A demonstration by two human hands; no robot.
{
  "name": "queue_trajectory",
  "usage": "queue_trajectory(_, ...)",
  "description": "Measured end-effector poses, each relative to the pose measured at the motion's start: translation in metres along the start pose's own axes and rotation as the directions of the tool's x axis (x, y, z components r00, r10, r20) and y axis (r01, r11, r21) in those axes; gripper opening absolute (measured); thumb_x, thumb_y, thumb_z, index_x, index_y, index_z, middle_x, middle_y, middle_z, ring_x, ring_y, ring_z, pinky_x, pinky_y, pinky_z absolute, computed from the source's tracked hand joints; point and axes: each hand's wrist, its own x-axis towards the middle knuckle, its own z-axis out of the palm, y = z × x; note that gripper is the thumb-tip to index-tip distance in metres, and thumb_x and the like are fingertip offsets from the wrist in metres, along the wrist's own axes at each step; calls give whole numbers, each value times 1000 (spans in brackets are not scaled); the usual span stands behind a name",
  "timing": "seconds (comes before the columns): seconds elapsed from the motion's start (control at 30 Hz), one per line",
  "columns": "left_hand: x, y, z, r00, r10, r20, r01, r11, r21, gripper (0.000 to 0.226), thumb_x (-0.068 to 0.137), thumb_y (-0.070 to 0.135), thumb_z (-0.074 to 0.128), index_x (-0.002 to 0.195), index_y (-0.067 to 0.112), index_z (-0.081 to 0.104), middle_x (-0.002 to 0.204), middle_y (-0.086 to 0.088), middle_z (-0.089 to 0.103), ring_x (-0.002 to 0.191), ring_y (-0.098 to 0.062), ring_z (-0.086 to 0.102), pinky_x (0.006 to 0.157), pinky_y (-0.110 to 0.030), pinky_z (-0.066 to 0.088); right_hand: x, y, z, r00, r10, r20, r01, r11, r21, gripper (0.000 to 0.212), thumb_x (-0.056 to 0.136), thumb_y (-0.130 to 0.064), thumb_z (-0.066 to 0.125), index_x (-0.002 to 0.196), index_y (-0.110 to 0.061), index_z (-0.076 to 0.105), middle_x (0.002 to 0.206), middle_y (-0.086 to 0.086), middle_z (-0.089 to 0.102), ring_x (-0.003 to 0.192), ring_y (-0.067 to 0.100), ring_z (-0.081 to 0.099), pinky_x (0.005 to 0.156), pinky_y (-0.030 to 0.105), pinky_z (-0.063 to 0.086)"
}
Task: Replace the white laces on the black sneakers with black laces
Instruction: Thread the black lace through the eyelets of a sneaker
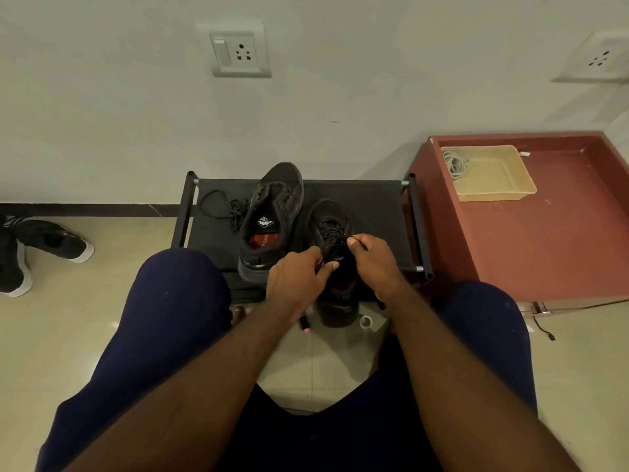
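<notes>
Black spare lace (231, 209) lay loose on the rack (374, 206) at 9 o'clock of the left sneaker (272, 212), which appeared unlaced, so that shoe was likely yet to do. Left hand (296, 277) and right hand (374, 264) each pinched an end of the working lace (332, 233) on the right sneaker (337, 308), seemingly near the top. White laces (456, 164) sat coiled in the tray (510, 195) at 2 o'clock, removal apparently finished.

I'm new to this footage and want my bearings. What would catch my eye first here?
Two hands meet at centre: the left hand and right hand pinch the black lace of the nearer black sneaker on a black shoe rack. Beside it to the left stands a second sneaker, unlaced, a loose black lace lying further left. At right, a red cabinet carries a beige tray.
</notes>
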Motion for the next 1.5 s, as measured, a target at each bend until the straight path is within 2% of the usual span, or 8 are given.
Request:
queue_trajectory(0.17, 6, -9, -1, 985, -142, 99, 154, 981, -120, 24, 94, 38, 61, 76, 23, 54, 76, 4, 60, 77, -20, 60, 67, -36, 51, 6, 3, 10, 999, 1, -44, -5, 996, -89, 34, 103, -24, 51, 71, -17, 57, 66, -3, 53, 63, 12, 48, 65, 32, 37)
queue_trajectory(0.37, 7, -17, -7, 949, -57, 310, 196, 877, -438, 21, 99, 14, 55, 113, 12, 69, 94, -1, 72, 88, -13, 69, 82, -29, 57, 4, 0, 20, 997, 13, -82, -30, 976, -218, 29, 105, -30, 46, 81, -19, 57, 77, -2, 58, 76, 19, 57, 66, 29, 35)
queue_trajectory(0.5, 3, -9, -6, 909, -30, 415, 256, 825, -503, 25, 99, 6, 51, 117, 15, 66, 73, 1, 64, 52, -1, 58, 52, -14, 46, 0, -1, 17, 999, -18, -47, 8, 980, -199, 24, 104, -29, 49, 100, -13, 66, 93, 3, 66, 90, 23, 61, 76, 35, 45)
queue_trajectory(0.57, 2, 0, -3, 895, -49, 443, 284, 828, -483, 19, 97, 6, 49, 101, 12, 66, 66, -6, 60, 50, -10, 52, 51, -23, 44, -1, 0, 13, 999, -38, -10, 36, 983, -178, 24, 103, -28, 51, 104, -12, 68, 100, 6, 69, 95, 24, 63, 85, 41, 50)
queue_trajectory(0.7, 16, 16, 7, 898, -203, 391, 361, 847, -391, 28, 101, 25, 45, 87, 10, 64, 56, -6, 60, 48, -15, 56, 58, -28, 47, 2, 1, 7, 997, -67, 25, 70, 987, -147, 24, 103, -25, 52, 105, -9, 69, 101, 8, 70, 96, 25, 64, 87, 45, 52)
queue_trajectory(0.87, 30, 22, 27, 918, -351, 184, 392, 872, -294, 29, 97, 32, 50, 97, 10, 69, 85, -6, 69, 80, -24, 66, 73, -33, 53, 4, 1, 8, 995, -76, 65, 86, 982, -169, 23, 102, -22, 51, 105, -9, 70, 102, 9, 70, 95, 25, 64, 86, 44, 51)
queue_trajectory(1.03, 37, 26, 27, 885, -438, 161, 464, 790, -401, 26, 94, 29, 59, 76, 13, 69, 54, 0, 63, 50, -12, 63, 60, -28, 53, 4, 2, 11, 996, -75, 51, 82, 987, -142, 20, 102, -22, 53, 104, -12, 69, 101, 7, 69, 95, 23, 64, 84, 39, 51)
queue_trajectory(1.5, 43, 26, 20, 851, -456, 259, 517, 644, -564, 22, 88, 12, 66, 66, 9, 66, 51, -9, 61, 46, -17, 56, 60, -31, 52, 3, 2, 13, 999, -26, 30, 29, 996, -81, 22, 100, -22, 54, 100, -8, 71, 96, 7, 71, 92, 23, 66, 86, 47, 53)
